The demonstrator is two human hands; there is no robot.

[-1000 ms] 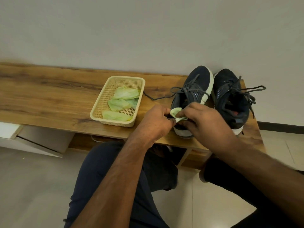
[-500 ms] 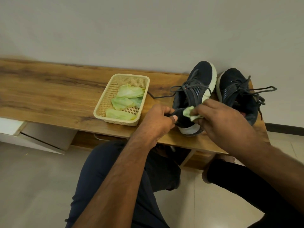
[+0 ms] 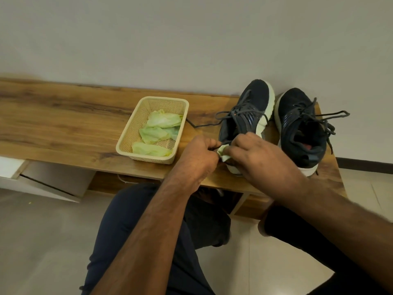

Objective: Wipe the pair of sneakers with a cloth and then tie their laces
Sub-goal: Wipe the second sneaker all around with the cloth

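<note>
We were mid-wipe on the heel of the left sneaker [image 3: 244, 122]. Our right hand [image 3: 261, 156] pinched the cloth [image 3: 223, 151] against it, fingers curled tight, and our left hand [image 3: 198, 155] gripped the heel edge. Both sneakers sat on the bench [image 3: 63, 124], laces [image 3: 331, 114] loose. Next, probably, the right sneaker [image 3: 302, 128].

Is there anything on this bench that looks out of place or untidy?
Only small things. Both sneakers have untied laces: one lace of the left sneaker trails across the bench toward the basket, and the right sneaker sits at the bench's end. Nothing looks spilled or damaged.
</note>
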